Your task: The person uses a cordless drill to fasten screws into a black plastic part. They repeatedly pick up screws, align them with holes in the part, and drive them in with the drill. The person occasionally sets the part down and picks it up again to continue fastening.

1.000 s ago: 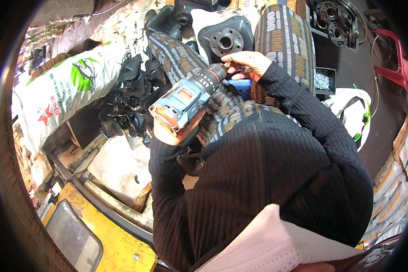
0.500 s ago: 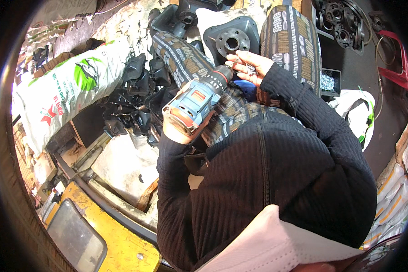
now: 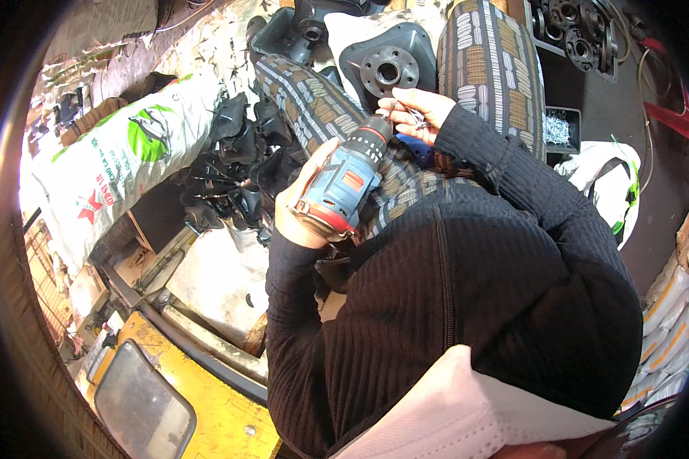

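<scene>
My left hand is wrapped round a blue cordless drill, its chuck pointing up and to the right. At the drill's tip, my right hand pinches thumb and fingers together, with several thin metal screws across its fingers. Just beyond the hands sits a black square plastic housing with a round metal flange in it, apart from the drill. Something blue shows below my right hand, partly hidden. My patterned trouser legs lie on both sides of the housing.
A heap of black plastic parts lies left of the drill, beside a white and green sack. To the right are a black box of small screws, metal flanges in a tray and a red frame. Yellow machinery stands lower left.
The drill has tilted more upright and shifted slightly right in my left hand. My right hand stays at its tip with the screws. The whole view has shifted a little.
</scene>
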Demonstrator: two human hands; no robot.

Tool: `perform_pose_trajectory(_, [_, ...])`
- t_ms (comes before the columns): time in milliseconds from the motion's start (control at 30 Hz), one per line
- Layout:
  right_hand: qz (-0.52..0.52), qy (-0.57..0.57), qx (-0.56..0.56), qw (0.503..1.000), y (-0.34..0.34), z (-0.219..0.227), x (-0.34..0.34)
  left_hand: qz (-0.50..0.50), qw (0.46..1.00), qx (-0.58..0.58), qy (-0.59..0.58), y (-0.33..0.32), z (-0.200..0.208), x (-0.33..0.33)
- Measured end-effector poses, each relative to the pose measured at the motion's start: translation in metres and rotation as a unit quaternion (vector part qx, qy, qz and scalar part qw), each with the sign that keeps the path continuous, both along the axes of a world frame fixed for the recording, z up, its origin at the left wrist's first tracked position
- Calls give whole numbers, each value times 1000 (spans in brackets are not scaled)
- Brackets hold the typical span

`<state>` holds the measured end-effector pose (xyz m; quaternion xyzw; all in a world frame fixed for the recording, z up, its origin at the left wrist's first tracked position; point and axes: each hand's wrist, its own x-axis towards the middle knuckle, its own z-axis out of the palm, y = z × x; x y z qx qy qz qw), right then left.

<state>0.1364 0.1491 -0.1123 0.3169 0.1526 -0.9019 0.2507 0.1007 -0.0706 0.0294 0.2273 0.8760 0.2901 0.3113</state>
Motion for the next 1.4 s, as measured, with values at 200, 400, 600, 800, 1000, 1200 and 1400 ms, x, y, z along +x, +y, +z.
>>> perform_pose_trajectory(200, [4,-1,22,1000,-2,5,-4,-31,998,28,53,3,4,8])
perform_pose_trajectory(400, [5,15,12,1000,2,-4,-4,150,957,155,-193,0,-4,5])
perform_pose_trajectory(600, [-44,15,-17,999,-3,-13,-7,21,998,53,-10,6,-16,12])
perform_pose_trajectory(800, [-53,-12,68,996,1,-12,15,-2,997,35,74,27,1,-1])
perform_pose_trajectory(1000, [-121,-94,182,971,-8,-28,26,-92,971,-39,216,19,5,-53])
perform_pose_trajectory(1200, [-101,-111,278,949,-19,-43,7,-154,964,-56,209,21,-14,-76])
perform_pose_trajectory(1400, [20,-100,327,940,-15,-50,1,-135,974,-79,162,26,-22,-87])
